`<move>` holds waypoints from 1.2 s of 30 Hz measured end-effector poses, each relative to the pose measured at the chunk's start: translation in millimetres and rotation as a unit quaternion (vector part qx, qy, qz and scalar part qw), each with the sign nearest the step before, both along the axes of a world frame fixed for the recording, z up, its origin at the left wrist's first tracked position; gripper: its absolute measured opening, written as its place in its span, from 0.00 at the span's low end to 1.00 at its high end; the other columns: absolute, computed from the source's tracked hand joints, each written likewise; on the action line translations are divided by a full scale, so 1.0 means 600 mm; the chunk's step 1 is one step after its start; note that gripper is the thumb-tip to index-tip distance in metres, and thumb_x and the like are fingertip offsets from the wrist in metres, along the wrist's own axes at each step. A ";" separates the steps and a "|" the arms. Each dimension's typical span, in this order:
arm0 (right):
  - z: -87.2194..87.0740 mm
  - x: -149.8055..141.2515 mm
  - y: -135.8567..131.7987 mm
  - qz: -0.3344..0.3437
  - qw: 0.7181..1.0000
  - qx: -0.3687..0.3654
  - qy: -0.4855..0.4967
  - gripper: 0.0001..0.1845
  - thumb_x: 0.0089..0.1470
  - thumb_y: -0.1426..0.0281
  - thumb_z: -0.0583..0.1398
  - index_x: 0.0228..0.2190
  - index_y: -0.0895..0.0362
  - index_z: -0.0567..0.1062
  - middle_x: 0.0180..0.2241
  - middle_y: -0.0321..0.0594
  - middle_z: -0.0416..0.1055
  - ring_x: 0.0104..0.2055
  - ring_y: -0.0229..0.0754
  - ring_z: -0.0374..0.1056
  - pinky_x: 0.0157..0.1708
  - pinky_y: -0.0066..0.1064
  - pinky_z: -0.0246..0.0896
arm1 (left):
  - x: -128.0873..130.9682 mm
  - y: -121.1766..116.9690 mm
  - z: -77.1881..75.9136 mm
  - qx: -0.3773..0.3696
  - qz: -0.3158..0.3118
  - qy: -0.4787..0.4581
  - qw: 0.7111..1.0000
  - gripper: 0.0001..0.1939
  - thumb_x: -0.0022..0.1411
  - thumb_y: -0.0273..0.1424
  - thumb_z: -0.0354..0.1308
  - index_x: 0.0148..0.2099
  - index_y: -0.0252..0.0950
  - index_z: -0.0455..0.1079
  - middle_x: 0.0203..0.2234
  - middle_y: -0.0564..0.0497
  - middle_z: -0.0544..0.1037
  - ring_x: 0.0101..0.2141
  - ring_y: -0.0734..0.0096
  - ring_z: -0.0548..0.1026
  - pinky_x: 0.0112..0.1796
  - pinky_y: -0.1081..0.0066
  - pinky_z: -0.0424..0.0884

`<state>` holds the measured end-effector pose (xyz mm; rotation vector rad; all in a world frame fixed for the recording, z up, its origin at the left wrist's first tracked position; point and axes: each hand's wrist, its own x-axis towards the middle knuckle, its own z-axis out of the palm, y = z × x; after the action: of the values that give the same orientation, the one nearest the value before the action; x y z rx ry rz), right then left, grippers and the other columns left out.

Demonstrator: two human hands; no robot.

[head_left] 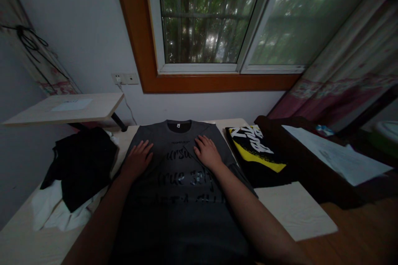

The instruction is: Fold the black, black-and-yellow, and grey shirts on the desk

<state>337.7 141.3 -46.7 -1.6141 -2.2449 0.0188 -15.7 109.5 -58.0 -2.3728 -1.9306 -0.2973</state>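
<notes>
A dark grey T-shirt (174, 215) with black lettering lies spread face up on the pale table, its collar toward the window. My left hand (138, 158) rests flat on the shirt's left chest area, fingers stretched out. On the other side of the lettering, my right hand (207, 152) lies flat on the cloth with its fingers apart. Neither hand grips anything. My forearms cover parts of the shirt's sides, and its lower end runs into shadow at the bottom of the view.
Left of the shirt, black clothing (85, 165) lies heaped over white cloth (51, 207), below a raised shelf (93, 109). A folded black, yellow and white garment (258, 149) sits on the right. Beyond it, a white sheet (336, 155) lies on a dark brown surface. The table (298, 211) ends at lower right.
</notes>
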 end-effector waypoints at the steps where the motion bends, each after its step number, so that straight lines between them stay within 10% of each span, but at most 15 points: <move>1: 0.000 0.000 0.000 -0.001 1.000 0.000 0.000 0.26 0.67 0.61 0.53 0.61 0.57 0.70 0.67 0.46 0.62 0.70 0.53 0.52 0.69 0.48 0.44 | 0.000 0.000 -0.001 0.000 0.000 -0.001 1.000 0.27 0.74 0.41 0.42 0.69 0.39 0.61 0.70 0.47 0.60 0.70 0.53 0.55 0.66 0.49 0.54; 36: -0.006 0.015 -0.006 0.029 1.000 0.002 0.013 0.25 0.67 0.62 0.53 0.61 0.57 0.71 0.66 0.47 0.63 0.70 0.51 0.54 0.68 0.47 0.49 | -0.002 -0.044 0.004 0.003 -0.048 0.023 0.999 0.27 0.74 0.41 0.43 0.71 0.44 0.59 0.71 0.49 0.57 0.70 0.54 0.53 0.66 0.47 0.54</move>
<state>346.6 137.6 -50.5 -1.5381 -2.2691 0.0496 -16.7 83.3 -55.3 -2.4513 -1.7969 -0.2515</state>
